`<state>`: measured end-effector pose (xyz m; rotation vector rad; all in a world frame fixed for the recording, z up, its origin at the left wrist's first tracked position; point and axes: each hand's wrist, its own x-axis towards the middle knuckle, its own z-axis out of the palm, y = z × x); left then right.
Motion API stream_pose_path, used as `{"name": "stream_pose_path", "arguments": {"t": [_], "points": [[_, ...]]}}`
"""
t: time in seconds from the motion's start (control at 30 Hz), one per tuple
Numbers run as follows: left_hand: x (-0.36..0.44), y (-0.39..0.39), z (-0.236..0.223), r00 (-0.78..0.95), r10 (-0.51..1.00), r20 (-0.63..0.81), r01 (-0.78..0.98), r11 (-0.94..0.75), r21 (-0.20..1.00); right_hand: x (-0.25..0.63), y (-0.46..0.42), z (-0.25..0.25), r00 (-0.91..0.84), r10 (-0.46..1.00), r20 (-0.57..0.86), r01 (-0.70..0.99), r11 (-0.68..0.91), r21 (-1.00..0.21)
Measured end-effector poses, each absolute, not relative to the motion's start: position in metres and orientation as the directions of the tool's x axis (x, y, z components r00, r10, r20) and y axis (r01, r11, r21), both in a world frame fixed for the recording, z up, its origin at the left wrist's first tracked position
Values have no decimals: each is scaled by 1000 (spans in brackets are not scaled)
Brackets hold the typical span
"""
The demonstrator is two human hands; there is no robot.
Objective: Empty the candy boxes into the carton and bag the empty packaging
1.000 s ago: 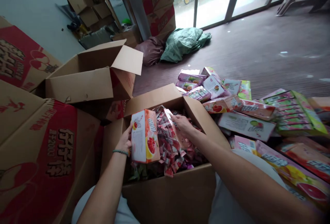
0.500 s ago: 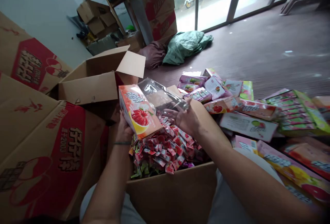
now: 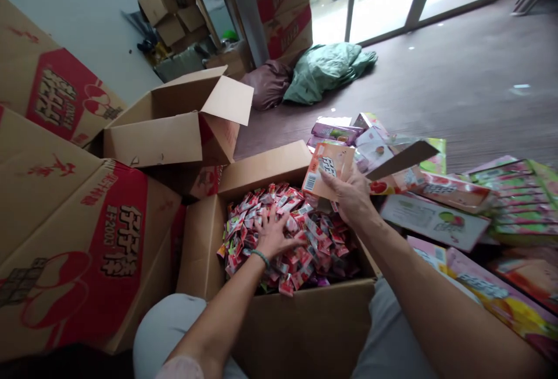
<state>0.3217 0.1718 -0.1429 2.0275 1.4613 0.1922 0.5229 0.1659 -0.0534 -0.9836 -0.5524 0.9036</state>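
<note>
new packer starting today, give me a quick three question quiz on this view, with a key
1. True or false: the left hand is spread on the small wrapped packets.
2. Which hand holds the orange carton?
A) left
B) right
C) neither
3. Fill in the blank: beside the brownish sack on the floor lies a ____ sack.

Key: 1. true; 2. B; 3. green
</note>
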Motion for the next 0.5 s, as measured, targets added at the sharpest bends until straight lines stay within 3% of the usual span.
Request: {"name": "stream_pose_path", "arguments": {"t": [0.03,0.1,0.27,0.4,0.5], "points": [[307,169,-153,424,847,-321,878,-297,376,525,167,-56,526,851,16,-378,251,-891],[280,164,-169,447,782,-435,894,-401,199,525,167,-59,518,854,33,-346,245,-906],[231,150,-190,326,820,-471,937,-345,48,524,165,-55,468,884,-8,-410,209,-888],[217,144,-206,234,848,-475,950,-304,-76,524,160,-49,295,955,-36,-462,110,-880],[218,142,-218,216,858,-466,940,-312,-140,517,141,-39,224,974,24,-373,109,-921]]}}
